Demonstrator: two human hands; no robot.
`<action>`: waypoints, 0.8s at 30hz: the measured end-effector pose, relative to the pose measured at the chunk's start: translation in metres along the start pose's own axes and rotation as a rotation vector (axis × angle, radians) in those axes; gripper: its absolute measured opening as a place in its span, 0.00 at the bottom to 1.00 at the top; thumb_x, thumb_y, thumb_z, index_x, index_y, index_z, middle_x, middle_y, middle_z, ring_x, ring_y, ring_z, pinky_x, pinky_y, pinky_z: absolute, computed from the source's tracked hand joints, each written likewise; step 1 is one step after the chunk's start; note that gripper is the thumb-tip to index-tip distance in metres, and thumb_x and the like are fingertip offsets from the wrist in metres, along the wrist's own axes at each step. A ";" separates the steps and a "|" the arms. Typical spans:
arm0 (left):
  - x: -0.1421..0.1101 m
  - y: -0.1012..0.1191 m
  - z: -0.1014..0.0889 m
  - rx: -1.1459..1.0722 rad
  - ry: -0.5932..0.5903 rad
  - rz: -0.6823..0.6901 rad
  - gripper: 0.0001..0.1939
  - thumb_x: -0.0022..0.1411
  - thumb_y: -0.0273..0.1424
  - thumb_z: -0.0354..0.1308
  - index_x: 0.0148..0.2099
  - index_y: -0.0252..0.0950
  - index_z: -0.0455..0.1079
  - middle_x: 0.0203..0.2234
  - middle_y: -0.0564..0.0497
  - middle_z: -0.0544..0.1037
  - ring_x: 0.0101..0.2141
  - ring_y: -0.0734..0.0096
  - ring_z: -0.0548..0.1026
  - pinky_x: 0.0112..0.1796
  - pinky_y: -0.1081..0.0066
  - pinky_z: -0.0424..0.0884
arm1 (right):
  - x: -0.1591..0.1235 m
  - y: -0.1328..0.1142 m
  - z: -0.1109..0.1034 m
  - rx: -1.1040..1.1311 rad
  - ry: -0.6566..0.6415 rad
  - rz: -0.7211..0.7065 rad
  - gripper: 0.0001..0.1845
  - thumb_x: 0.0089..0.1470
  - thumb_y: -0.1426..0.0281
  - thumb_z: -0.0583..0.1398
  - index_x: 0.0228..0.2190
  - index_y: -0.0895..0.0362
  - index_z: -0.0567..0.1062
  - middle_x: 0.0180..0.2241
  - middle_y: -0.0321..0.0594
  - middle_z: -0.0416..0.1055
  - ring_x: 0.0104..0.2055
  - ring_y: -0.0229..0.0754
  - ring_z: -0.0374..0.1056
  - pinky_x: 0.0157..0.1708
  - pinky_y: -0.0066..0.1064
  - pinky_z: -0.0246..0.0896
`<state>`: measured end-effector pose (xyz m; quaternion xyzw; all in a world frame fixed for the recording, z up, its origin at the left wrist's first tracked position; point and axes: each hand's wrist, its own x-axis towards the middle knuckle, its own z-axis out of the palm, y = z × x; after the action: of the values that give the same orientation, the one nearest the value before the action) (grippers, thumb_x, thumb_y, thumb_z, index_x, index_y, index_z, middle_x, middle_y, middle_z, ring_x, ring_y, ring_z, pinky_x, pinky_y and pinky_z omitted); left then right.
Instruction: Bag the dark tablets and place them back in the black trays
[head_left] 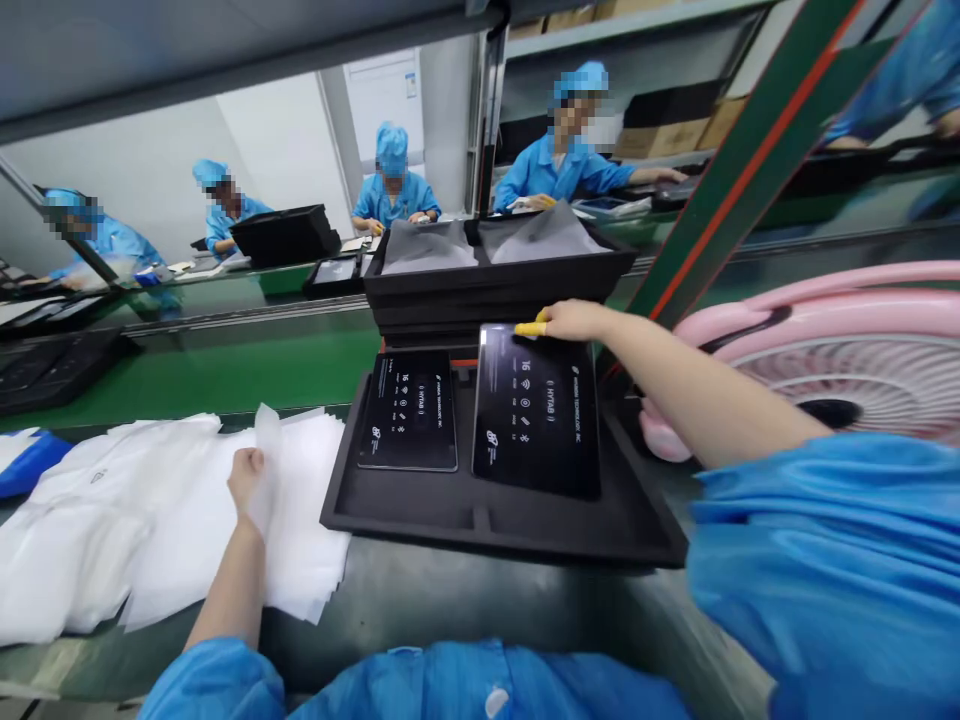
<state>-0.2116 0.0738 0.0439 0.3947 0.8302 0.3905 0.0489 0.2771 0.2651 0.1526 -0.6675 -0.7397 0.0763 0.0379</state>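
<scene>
Hands well apart. Right hand grips far edge of tablet, tilted over right half of tray; one-edge grip could slip, knocking screen on tray wall. Left hand pinches bag at pile; thin bags may cling together.
</scene>
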 end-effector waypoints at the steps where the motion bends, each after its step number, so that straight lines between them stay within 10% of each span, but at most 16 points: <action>1: -0.002 0.008 -0.008 -0.027 0.010 0.011 0.04 0.57 0.31 0.45 0.29 0.39 0.58 0.23 0.53 0.67 0.29 0.66 0.68 0.32 0.69 0.64 | -0.008 0.001 -0.013 -0.009 0.032 -0.047 0.25 0.37 0.50 0.62 0.30 0.59 0.76 0.30 0.43 0.73 0.35 0.47 0.68 0.36 0.35 0.58; 6: -0.049 0.071 -0.023 -0.193 -0.156 0.247 0.06 0.57 0.33 0.45 0.31 0.38 0.60 0.22 0.55 0.65 0.26 0.72 0.65 0.29 0.73 0.62 | -0.068 -0.013 -0.054 0.095 0.057 -0.241 0.23 0.27 0.52 0.67 0.22 0.59 0.76 0.20 0.34 0.69 0.30 0.41 0.67 0.35 0.32 0.58; 14: -0.159 0.103 0.042 0.168 -0.615 0.598 0.07 0.58 0.29 0.46 0.31 0.37 0.65 0.22 0.50 0.70 0.26 0.66 0.70 0.31 0.70 0.61 | -0.187 -0.015 -0.063 0.478 0.291 -0.338 0.16 0.31 0.59 0.68 0.21 0.58 0.75 0.13 0.28 0.63 0.21 0.32 0.61 0.29 0.29 0.60; 19: -0.156 0.107 0.042 0.272 -0.628 0.625 0.08 0.59 0.28 0.46 0.30 0.37 0.65 0.22 0.47 0.71 0.28 0.62 0.71 0.32 0.68 0.61 | -0.248 -0.011 -0.053 0.783 0.662 -0.085 0.16 0.36 0.58 0.66 0.21 0.58 0.73 0.15 0.28 0.63 0.18 0.29 0.56 0.22 0.26 0.58; 24: -0.141 0.106 0.032 -0.031 -0.440 0.488 0.08 0.59 0.30 0.45 0.29 0.39 0.62 0.21 0.52 0.69 0.27 0.68 0.68 0.33 0.69 0.60 | -0.263 -0.036 0.002 1.223 0.795 -0.034 0.14 0.40 0.58 0.64 0.26 0.54 0.75 0.21 0.31 0.68 0.24 0.36 0.63 0.26 0.31 0.62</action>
<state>-0.0371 0.0361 0.0630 0.6561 0.6747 0.3087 0.1379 0.2696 0.0003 0.1688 -0.4927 -0.5055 0.2271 0.6709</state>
